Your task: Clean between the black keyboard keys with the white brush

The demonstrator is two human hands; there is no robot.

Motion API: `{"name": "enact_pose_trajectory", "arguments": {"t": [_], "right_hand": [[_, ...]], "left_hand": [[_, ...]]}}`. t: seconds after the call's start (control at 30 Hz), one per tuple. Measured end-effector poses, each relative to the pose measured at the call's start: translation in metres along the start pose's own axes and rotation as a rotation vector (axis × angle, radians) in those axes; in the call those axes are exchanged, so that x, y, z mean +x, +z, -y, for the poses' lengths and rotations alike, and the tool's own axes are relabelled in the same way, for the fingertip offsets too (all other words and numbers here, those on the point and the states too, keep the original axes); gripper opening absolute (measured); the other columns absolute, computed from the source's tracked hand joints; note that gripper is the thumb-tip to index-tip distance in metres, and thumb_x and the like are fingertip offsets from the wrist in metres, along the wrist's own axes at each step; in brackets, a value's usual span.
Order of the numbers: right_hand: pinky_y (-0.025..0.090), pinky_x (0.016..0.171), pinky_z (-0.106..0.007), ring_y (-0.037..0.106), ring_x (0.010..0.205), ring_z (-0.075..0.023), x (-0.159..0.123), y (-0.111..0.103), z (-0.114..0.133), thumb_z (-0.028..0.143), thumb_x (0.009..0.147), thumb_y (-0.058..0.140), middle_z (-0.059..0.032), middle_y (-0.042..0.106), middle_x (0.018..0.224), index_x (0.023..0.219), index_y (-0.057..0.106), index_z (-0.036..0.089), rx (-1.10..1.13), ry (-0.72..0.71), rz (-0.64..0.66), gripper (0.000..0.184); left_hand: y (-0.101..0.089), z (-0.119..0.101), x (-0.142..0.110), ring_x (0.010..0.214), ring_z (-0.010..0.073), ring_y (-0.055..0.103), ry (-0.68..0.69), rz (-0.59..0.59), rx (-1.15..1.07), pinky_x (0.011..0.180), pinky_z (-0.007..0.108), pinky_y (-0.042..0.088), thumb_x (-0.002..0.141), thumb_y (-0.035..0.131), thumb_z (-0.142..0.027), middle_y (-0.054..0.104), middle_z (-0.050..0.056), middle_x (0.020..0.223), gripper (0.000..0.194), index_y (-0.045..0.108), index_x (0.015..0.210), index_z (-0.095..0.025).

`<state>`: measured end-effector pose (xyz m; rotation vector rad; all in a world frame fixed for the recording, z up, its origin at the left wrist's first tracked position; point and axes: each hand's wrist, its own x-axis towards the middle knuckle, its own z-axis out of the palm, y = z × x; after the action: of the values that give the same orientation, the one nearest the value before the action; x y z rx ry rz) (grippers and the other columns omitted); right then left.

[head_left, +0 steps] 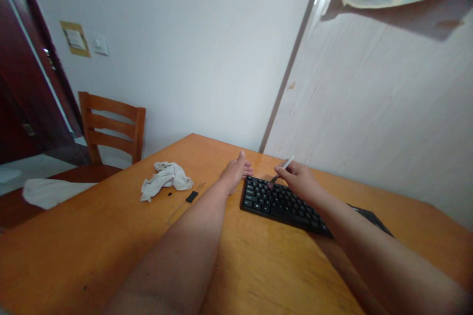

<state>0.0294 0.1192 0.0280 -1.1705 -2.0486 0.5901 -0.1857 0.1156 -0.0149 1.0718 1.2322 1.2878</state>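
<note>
A black keyboard (278,203) lies on the orange wooden table (258,266) near the far corner. My right hand (300,180) is closed on a thin white brush (281,169), whose dark tip touches the keys at the keyboard's far left. My left hand (235,172) rests beside the keyboard's left end, fingers together and stretched out against its edge, holding nothing. Both forearms reach across the table.
A crumpled grey cloth (164,180) lies left of my left hand. A small black keycap (191,197) and a tiny black piece (169,194) sit near it. A wooden chair (111,128) stands at the table's left. Walls close in behind and right.
</note>
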Motion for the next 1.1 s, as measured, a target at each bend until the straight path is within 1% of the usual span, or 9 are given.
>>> {"name": "enact_pose_trajectory", "arguments": {"t": [0.17, 0.3, 0.47, 0.6, 0.67, 0.8, 0.97, 1.03, 1.1], "right_hand": [[0.048, 0.075, -0.036, 0.065, 0.079, -0.0230, 0.007, 0.004, -0.008, 0.052, 0.088, 0.054, -0.0056, 0.071, 0.079, 0.089, 0.067, 0.019, -0.028, 0.005, -0.094, 0.035], [0.048, 0.074, -0.035, 0.065, 0.078, -0.0228, 0.001, 0.003, -0.012, 0.052, 0.087, 0.055, -0.0054, 0.071, 0.079, 0.087, 0.067, 0.020, -0.034, 0.002, -0.093, 0.034], [0.047, 0.074, -0.036, 0.065, 0.077, -0.0223, -0.020, -0.007, -0.004, 0.049, 0.089, 0.055, -0.0050, 0.071, 0.079, 0.083, 0.067, 0.021, -0.057, -0.009, -0.024, 0.031], [0.047, 0.076, -0.036, 0.065, 0.080, -0.0228, -0.041, -0.018, 0.009, 0.046, 0.092, 0.053, -0.0048, 0.071, 0.081, 0.082, 0.066, 0.022, -0.054, -0.046, 0.076, 0.029], [0.047, 0.076, -0.036, 0.065, 0.078, -0.0224, -0.050, -0.022, 0.016, 0.046, 0.093, 0.052, -0.0046, 0.071, 0.082, 0.081, 0.066, 0.022, -0.043, -0.063, 0.116, 0.030], [0.046, 0.072, -0.035, 0.063, 0.076, -0.0214, -0.064, -0.028, 0.028, 0.048, 0.093, 0.052, -0.0035, 0.070, 0.078, 0.081, 0.065, 0.022, -0.025, -0.050, 0.176, 0.031], [0.046, 0.076, -0.035, 0.064, 0.077, -0.0222, -0.068, -0.034, 0.037, 0.047, 0.095, 0.049, -0.0042, 0.074, 0.075, 0.082, 0.063, 0.022, 0.077, 0.002, 0.257, 0.031], [0.046, 0.076, -0.036, 0.064, 0.076, -0.0226, -0.065, -0.034, 0.034, 0.048, 0.095, 0.050, -0.0044, 0.074, 0.073, 0.082, 0.061, 0.022, 0.100, 0.029, 0.249, 0.031], [0.046, 0.075, -0.036, 0.065, 0.074, -0.0227, -0.059, -0.032, 0.026, 0.049, 0.093, 0.052, -0.0033, 0.074, 0.071, 0.083, 0.060, 0.023, 0.107, 0.046, 0.208, 0.029]], "left_hand": [[0.000, 0.000, -0.003, 0.094, 0.0258, 0.071, 0.022, -0.001, -0.005, 0.083, 0.035, 0.051, 0.090, 0.024, -0.077, 0.073, 0.019, 0.104, 0.076, 0.064, 0.099, -0.012], [0.000, 0.000, -0.002, 0.093, 0.0258, 0.071, 0.015, -0.008, -0.011, 0.083, 0.035, 0.052, 0.090, 0.024, -0.076, 0.073, 0.019, 0.105, 0.075, 0.064, 0.097, -0.013], [0.000, 0.001, 0.000, 0.093, 0.0254, 0.071, 0.013, -0.008, -0.019, 0.084, 0.036, 0.052, 0.091, 0.022, -0.075, 0.072, 0.020, 0.107, 0.075, 0.064, 0.096, -0.013], [0.000, 0.002, 0.002, 0.093, 0.0251, 0.071, 0.002, -0.004, -0.016, 0.084, 0.036, 0.052, 0.091, 0.023, -0.075, 0.073, 0.018, 0.105, 0.074, 0.064, 0.096, -0.014], [-0.001, 0.002, 0.002, 0.093, 0.0249, 0.071, 0.003, -0.004, -0.012, 0.084, 0.035, 0.052, 0.090, 0.024, -0.076, 0.073, 0.018, 0.105, 0.073, 0.064, 0.096, -0.015], [-0.002, 0.002, 0.002, 0.092, 0.0250, 0.071, 0.015, -0.011, -0.004, 0.083, 0.034, 0.053, 0.090, 0.024, -0.076, 0.073, 0.018, 0.102, 0.074, 0.064, 0.096, -0.014], [-0.002, 0.003, 0.001, 0.090, 0.0243, 0.071, 0.030, -0.016, 0.001, 0.083, 0.034, 0.053, 0.090, 0.024, -0.076, 0.073, 0.018, 0.099, 0.075, 0.065, 0.095, -0.013], [-0.002, 0.003, 0.001, 0.091, 0.0249, 0.071, 0.032, -0.014, -0.001, 0.083, 0.035, 0.053, 0.089, 0.024, -0.077, 0.073, 0.018, 0.100, 0.076, 0.065, 0.096, -0.013], [-0.002, 0.003, 0.001, 0.092, 0.0257, 0.071, 0.030, -0.012, -0.006, 0.084, 0.036, 0.053, 0.088, 0.023, -0.078, 0.073, 0.019, 0.101, 0.078, 0.065, 0.097, -0.013]]}}
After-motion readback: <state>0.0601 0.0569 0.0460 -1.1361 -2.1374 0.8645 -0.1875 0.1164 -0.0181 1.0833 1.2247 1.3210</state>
